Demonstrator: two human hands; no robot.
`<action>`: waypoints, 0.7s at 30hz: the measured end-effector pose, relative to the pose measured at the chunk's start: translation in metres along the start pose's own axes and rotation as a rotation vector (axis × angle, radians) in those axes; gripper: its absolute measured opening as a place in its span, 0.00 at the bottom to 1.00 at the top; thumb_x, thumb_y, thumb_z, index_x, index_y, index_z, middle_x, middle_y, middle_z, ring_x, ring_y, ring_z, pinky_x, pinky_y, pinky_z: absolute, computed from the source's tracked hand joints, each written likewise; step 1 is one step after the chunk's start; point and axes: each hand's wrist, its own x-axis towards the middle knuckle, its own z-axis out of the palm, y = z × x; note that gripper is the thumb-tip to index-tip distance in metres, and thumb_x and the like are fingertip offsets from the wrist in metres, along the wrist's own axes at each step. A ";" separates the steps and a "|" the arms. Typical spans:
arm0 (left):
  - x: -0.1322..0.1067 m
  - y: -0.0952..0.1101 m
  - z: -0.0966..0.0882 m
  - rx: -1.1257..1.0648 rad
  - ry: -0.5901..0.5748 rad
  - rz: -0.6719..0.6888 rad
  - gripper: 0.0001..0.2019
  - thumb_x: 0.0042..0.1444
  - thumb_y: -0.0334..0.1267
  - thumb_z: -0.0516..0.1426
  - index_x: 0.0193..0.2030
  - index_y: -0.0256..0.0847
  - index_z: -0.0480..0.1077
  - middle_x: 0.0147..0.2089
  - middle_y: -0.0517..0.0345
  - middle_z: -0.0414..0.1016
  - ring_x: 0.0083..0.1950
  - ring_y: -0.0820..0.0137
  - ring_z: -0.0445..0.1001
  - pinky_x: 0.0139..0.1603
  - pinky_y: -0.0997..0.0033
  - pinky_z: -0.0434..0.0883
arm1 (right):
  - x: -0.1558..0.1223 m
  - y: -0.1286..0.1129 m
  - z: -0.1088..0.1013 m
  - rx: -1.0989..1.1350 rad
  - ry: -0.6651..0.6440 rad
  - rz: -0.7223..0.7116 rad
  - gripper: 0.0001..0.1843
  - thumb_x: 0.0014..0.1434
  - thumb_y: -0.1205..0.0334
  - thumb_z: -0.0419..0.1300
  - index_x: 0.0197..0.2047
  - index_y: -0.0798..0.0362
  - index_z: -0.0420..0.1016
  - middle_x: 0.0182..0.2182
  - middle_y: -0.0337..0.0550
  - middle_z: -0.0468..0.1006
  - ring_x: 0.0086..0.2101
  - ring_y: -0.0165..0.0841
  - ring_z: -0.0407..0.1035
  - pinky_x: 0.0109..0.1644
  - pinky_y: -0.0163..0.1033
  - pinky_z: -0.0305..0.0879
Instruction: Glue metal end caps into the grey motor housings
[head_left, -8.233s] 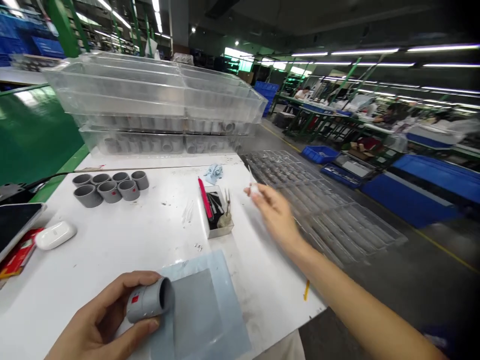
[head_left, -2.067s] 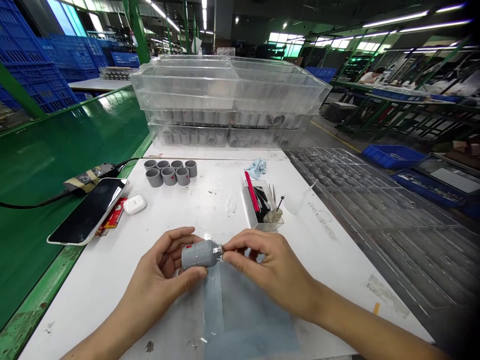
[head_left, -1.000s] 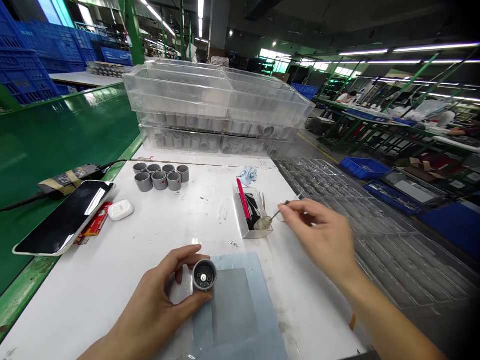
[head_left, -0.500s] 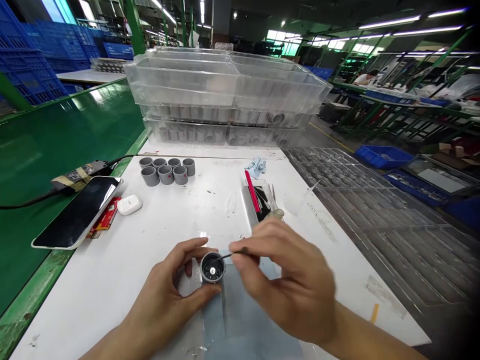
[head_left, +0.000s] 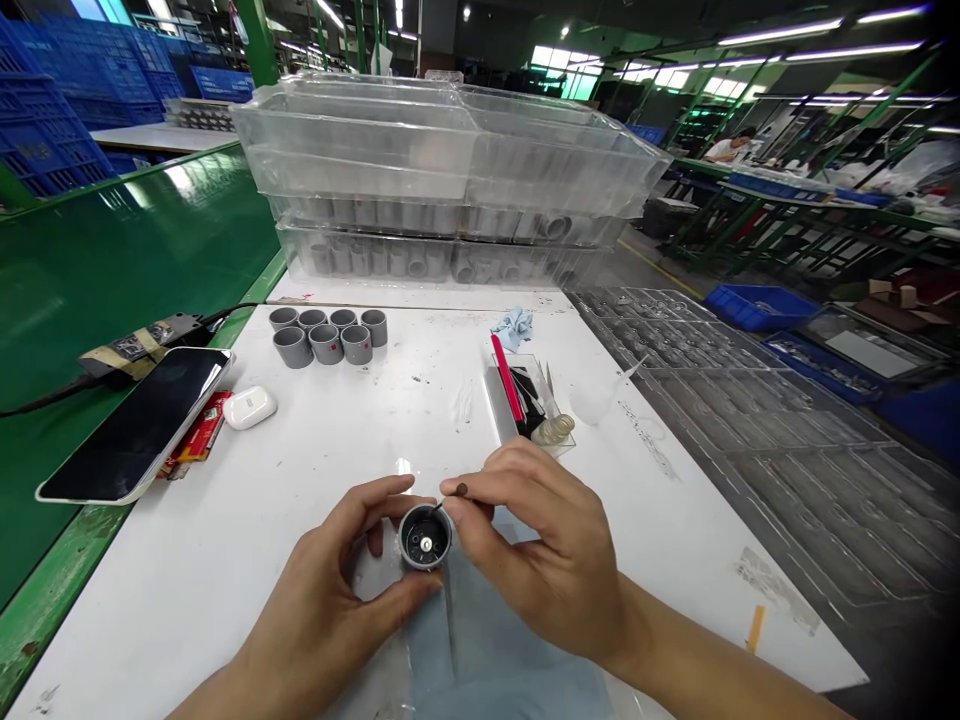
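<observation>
Since a second ago, the right hand (head_left: 536, 560) has come from a small yellowish clear jar (head_left: 555, 430) to a grey cylindrical plastic cup (head_left: 424, 538), pinching a thin dark rod (head_left: 460, 490) whose tip reaches inside the rim. Thumb and fingers of the left hand (head_left: 334, 570) grip the cup, mouth upward, near a pale blue plastic sheet (head_left: 517, 630). Beyond, the jar sits in a clear open box (head_left: 496, 405) beside a red stick (head_left: 508, 378); farther left stand seven grey cups (head_left: 326, 346), before stacked transparent trays (head_left: 367, 140).
</observation>
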 end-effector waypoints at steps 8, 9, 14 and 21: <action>0.000 0.001 -0.002 0.001 -0.020 -0.051 0.27 0.58 0.42 0.66 0.62 0.61 0.61 0.58 0.62 0.77 0.58 0.60 0.75 0.61 0.53 0.72 | 0.009 -0.003 -0.041 -0.015 0.180 -0.082 0.16 0.57 0.78 0.64 0.44 0.51 0.81 0.31 0.41 0.81 0.31 0.34 0.72 0.33 0.43 0.70; 0.001 0.002 -0.002 0.003 -0.027 -0.058 0.26 0.58 0.43 0.65 0.61 0.61 0.62 0.59 0.63 0.77 0.59 0.59 0.75 0.62 0.53 0.72 | 0.010 0.002 -0.051 -0.067 0.249 -0.112 0.16 0.57 0.78 0.65 0.44 0.49 0.81 0.32 0.41 0.81 0.32 0.35 0.73 0.33 0.43 0.70; 0.002 0.012 -0.001 0.021 -0.076 -0.018 0.16 0.61 0.43 0.63 0.54 0.61 0.70 0.57 0.66 0.77 0.59 0.61 0.75 0.60 0.59 0.73 | 0.018 0.033 -0.097 -0.400 0.472 -0.107 0.06 0.57 0.70 0.68 0.35 0.48 0.81 0.29 0.41 0.80 0.30 0.37 0.72 0.32 0.44 0.66; -0.001 0.017 0.000 0.110 -0.066 0.084 0.17 0.62 0.40 0.62 0.55 0.63 0.71 0.53 0.66 0.75 0.50 0.68 0.75 0.52 0.71 0.74 | 0.013 0.048 -0.096 -0.564 0.280 -0.071 0.05 0.57 0.70 0.68 0.34 0.51 0.79 0.27 0.38 0.78 0.28 0.32 0.68 0.33 0.41 0.64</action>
